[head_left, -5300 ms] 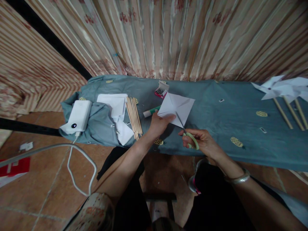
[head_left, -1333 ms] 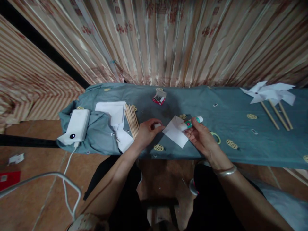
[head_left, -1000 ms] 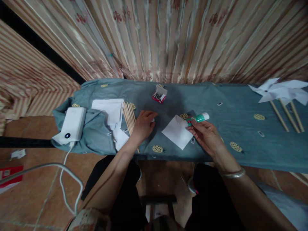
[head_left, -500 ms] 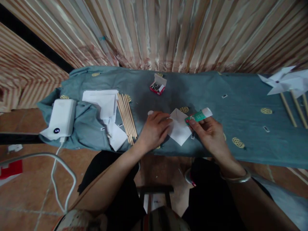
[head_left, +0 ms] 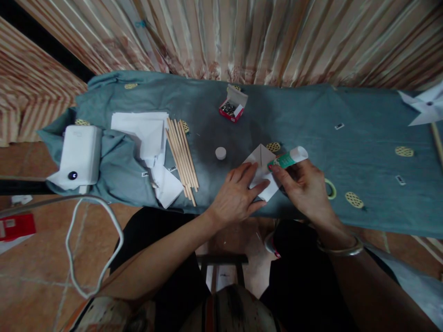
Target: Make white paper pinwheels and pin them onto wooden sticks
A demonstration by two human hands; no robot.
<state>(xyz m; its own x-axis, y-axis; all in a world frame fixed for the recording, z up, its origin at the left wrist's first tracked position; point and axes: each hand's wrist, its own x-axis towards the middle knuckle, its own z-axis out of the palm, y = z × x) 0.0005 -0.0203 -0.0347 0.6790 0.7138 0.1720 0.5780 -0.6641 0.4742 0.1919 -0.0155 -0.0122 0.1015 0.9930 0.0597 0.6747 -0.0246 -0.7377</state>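
A green and white glue stick (head_left: 288, 159) is gripped in my right hand (head_left: 308, 186), its red-marked end pointing left and down at the paper. Under it lies a folded white paper square (head_left: 262, 154), turned like a diamond near the table's front edge. My left hand (head_left: 238, 191) rests on the paper's left and lower part, fingers spread and holding nothing. A round white cap (head_left: 220, 153) lies on the cloth just beyond my left hand. Whether the glue touches the paper I cannot tell.
Several wooden sticks (head_left: 182, 159) lie left of my hands beside white paper sheets (head_left: 138, 122). A small open box (head_left: 232, 106) of metal pieces stands at the back. A white power bank (head_left: 81, 154), a tape roll (head_left: 331, 189) and a paper pinwheel (head_left: 427, 103) are on the blue-green tablecloth (head_left: 374, 133).
My left hand has left the white cap and moved right onto the paper, its fingers spreading. The glue stick stays in my right hand over the paper. The view has shifted slightly.
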